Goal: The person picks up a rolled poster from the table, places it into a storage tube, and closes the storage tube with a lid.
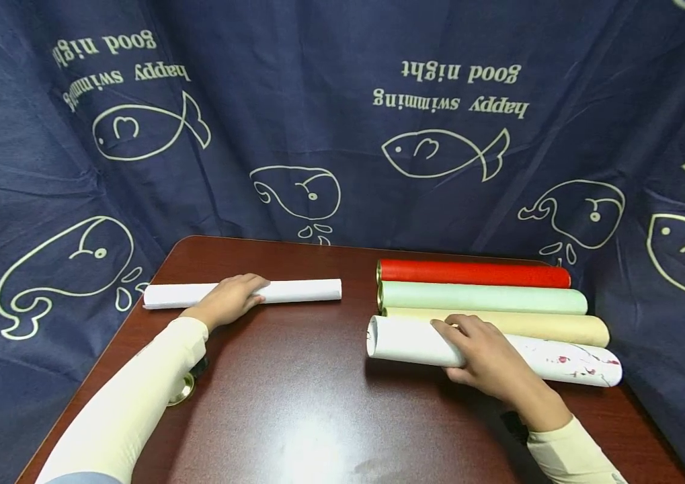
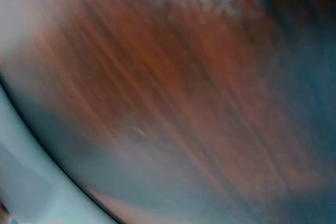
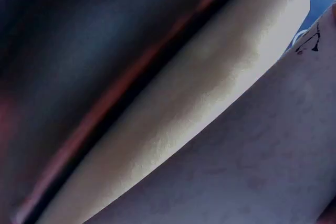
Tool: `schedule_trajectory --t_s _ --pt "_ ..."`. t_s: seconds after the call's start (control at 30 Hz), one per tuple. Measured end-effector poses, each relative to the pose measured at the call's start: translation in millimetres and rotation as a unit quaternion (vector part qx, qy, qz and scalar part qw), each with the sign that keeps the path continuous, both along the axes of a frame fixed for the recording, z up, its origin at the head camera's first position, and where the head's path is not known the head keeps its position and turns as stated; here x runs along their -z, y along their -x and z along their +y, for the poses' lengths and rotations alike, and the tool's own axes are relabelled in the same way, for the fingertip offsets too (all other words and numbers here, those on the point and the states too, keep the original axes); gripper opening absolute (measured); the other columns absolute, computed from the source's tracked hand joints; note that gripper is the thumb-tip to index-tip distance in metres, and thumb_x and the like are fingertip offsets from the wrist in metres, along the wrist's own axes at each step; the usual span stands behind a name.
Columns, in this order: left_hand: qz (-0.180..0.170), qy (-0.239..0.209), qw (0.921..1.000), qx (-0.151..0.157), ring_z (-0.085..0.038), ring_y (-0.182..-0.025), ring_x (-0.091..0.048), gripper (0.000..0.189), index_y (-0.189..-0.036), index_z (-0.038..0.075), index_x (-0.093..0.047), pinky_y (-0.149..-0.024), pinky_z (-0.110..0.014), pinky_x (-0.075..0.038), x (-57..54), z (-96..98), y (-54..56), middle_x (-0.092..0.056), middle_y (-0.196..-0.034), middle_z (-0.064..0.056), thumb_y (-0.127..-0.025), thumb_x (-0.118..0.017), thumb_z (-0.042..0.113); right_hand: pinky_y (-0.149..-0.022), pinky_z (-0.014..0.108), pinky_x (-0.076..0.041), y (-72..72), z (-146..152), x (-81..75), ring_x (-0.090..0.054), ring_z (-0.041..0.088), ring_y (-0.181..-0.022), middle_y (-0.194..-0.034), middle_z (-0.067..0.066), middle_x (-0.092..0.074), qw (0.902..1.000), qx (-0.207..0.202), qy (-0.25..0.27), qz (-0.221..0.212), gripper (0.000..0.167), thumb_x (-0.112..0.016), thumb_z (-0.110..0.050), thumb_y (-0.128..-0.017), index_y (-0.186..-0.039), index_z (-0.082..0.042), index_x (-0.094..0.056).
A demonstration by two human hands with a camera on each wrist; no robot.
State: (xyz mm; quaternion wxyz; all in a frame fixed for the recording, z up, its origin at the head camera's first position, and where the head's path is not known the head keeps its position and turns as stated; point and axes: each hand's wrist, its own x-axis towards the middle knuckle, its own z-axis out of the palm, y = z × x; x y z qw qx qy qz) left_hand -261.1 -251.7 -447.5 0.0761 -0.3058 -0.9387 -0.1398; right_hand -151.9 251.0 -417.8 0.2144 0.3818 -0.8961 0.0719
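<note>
My left hand point(image 1: 230, 299) lies over a plain white paper roll point(image 1: 302, 290) on the left of the table, fingers bent around its far side and thumb at the near side. On the right, my right hand point(image 1: 484, 353) grips a white roll point(image 1: 560, 363) printed with dark branches and red blossoms. That printed roll is the nearest in a row; a cream tube point(image 1: 560, 326) lies right behind it and also crosses the right wrist view. In that view the printed roll point(image 3: 220, 171) fills the lower right. The left wrist view is mostly blurred tabletop.
Behind the cream tube lie a pale green tube point(image 1: 487, 298) and a red tube point(image 1: 475, 273), both with gold-rimmed left ends. A round gold-rimmed object point(image 1: 183, 391) is partly hidden under my left forearm. A dark blue curtain point(image 1: 330, 101) hangs around the brown table point(image 1: 294, 376).
</note>
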Motion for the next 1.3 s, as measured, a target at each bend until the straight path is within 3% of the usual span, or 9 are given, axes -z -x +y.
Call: schedule_trajectory --t_s 0.17,0.33,0.53,0.7,0.9,1.3 --pt "0.009 -0.015 0.9998 0.007 -0.03 -0.117 -0.058 0.035 -0.129 0.006 -0.061 -0.099 -0.052 -0.044 -4.1 4.1 -6.0 -0.063 -0.124 -0.011 -0.097 -0.065 0.02 -0.079 0.052 -0.049 -2.5 0.1 5.9 -0.059 0.031 -0.101 -0.114 0.01 -0.06 1.0 -0.001 -0.001 -0.006 0.085 -0.09 -0.024 -0.058 -0.134 -0.009 -0.056" --pt "0.036 -0.033 0.9983 0.031 -0.028 -0.114 -0.059 0.033 -0.126 0.007 -0.062 -0.099 -0.051 -0.044 -15.8 10.3 -18.5 -0.062 -0.121 -0.009 -0.096 -0.068 0.02 -0.081 0.052 -0.049 -4.0 -0.1 12.3 -0.059 0.031 -0.103 -0.113 0.009 -0.06 0.9999 -0.006 0.005 -0.007 0.084 -0.089 -0.022 -0.059 -0.135 -0.01 -0.056" --pt "0.088 -0.023 0.9944 0.054 -0.031 -0.118 -0.058 0.036 -0.126 0.005 -0.063 -0.101 -0.051 -0.042 -28.9 7.8 -45.2 -0.061 -0.128 -0.014 -0.095 -0.069 0.021 -0.083 0.053 -0.048 -4.0 -1.3 16.8 -0.057 0.03 -0.106 -0.116 0.008 -0.062 0.9995 -0.014 0.028 -0.01 0.083 -0.091 -0.021 -0.058 -0.133 -0.01 -0.057" --pt "0.131 -0.048 0.9889 0.051 -0.034 -0.117 -0.058 0.037 -0.123 0.006 -0.064 -0.1 -0.052 -0.042 -26.2 1.2 -70.2 -0.062 -0.128 -0.015 -0.089 -0.074 0.017 -0.084 0.052 -0.047 -3.2 -1.6 22.3 -0.057 0.03 -0.106 -0.117 0.007 -0.062 0.9992 -0.018 0.035 -0.004 0.081 -0.091 -0.022 -0.059 -0.132 -0.009 -0.058" --pt "0.154 -0.062 0.9853 0.039 -0.034 -0.115 -0.057 0.037 -0.118 0.005 -0.064 -0.099 -0.051 -0.042 -27.3 -0.6 -93.3 -0.062 -0.125 -0.015 -0.085 -0.078 0.014 -0.087 0.053 -0.047 -1.1 0.1 29.7 -0.056 0.03 -0.108 -0.118 0.008 -0.061 0.9993 -0.017 0.033 0.001 0.084 -0.093 -0.023 -0.059 -0.134 -0.01 -0.057" --pt "0.169 -0.083 0.9806 0.057 -0.033 -0.116 -0.057 0.041 -0.118 0.004 -0.064 -0.095 -0.051 -0.045 -36.1 8.1 -114.3 -0.061 -0.127 -0.014 -0.08 -0.08 0.009 -0.093 0.053 -0.041 3.4 16.4 30.0 -0.055 0.032 -0.107 -0.118 0.01 -0.061 0.9983 -0.038 0.043 0.012 0.082 -0.094 -0.019 -0.058 -0.131 -0.008 -0.059"
